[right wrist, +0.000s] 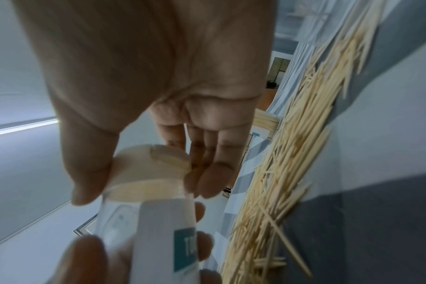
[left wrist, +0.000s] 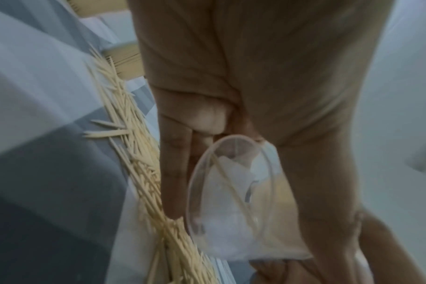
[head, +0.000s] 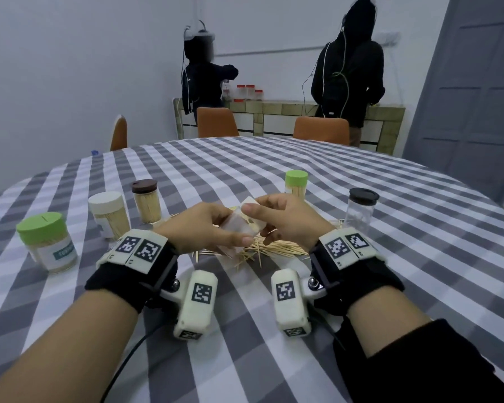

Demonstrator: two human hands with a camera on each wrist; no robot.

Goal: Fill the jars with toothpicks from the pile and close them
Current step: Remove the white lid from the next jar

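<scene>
My left hand (head: 216, 228) grips a small clear jar (head: 239, 228) with a white label, tilted above the toothpick pile (head: 274, 249). In the left wrist view the jar (left wrist: 231, 201) looks almost empty, with my fingers (left wrist: 175, 163) curled round it. My right hand (head: 262, 216) pinches the jar's cream lid (head: 249, 202) at its mouth. The right wrist view shows thumb and fingertips on the lid (right wrist: 144, 169) above the labelled jar (right wrist: 163, 230). I cannot tell whether the lid is seated. Loose toothpicks (right wrist: 292, 153) lie on the checked cloth below.
Three closed, filled jars stand to the left: green-lidded (head: 45, 242), white-lidded (head: 109, 213), brown-lidded (head: 146, 202). Another green-lidded jar (head: 296, 183) stands behind my hands, and an empty black-lidded jar (head: 361, 210) at the right. Orange chairs and two people are beyond the table.
</scene>
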